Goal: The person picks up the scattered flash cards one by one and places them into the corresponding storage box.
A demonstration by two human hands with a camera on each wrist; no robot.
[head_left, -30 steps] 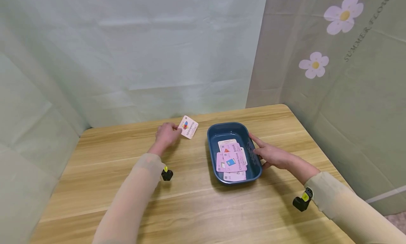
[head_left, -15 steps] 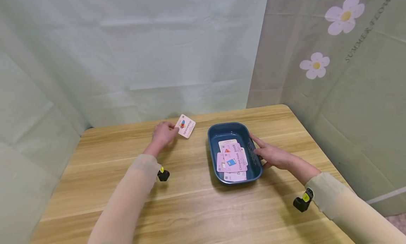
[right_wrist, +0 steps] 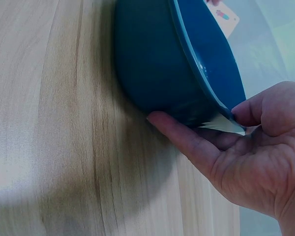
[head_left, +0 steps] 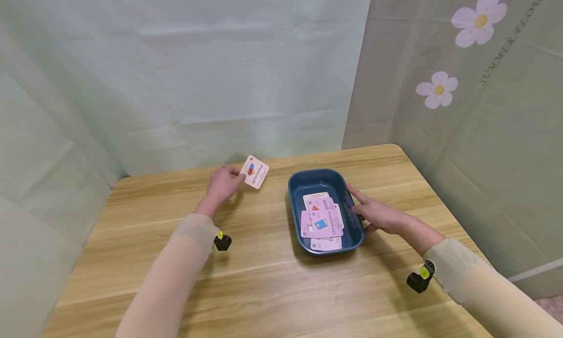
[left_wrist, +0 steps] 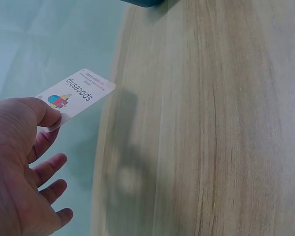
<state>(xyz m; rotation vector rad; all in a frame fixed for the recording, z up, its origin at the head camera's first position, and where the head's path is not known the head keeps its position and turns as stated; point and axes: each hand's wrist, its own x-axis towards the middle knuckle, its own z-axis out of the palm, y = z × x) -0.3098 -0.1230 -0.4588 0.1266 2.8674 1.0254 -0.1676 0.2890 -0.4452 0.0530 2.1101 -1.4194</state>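
My left hand (head_left: 223,183) pinches a picture card (head_left: 254,172) printed with the word "spaceship" between thumb and forefinger. In the left wrist view, the card (left_wrist: 82,96) is held by its corner above the table's far edge, the other fingers spread below. A dark blue plastic basin (head_left: 293,216) stands right of centre, and several pink and white cards overlap inside it; the top one is a "Chinese book" card (head_left: 326,224). My right hand (head_left: 379,215) grips the basin's right side, with one digit at the rim and others against the outer wall in the right wrist view.
Everything stands on a wood-grain table (head_left: 272,294) with rounded corners. A pale cloth backdrop (head_left: 220,74) hangs right behind the far edge, and a greenish one with printed flowers (head_left: 480,20) closes off the right side.
My left hand has drawn the spaceship card slightly to the left and away from the basin, raising it a little. The right hand and the basin stay put.
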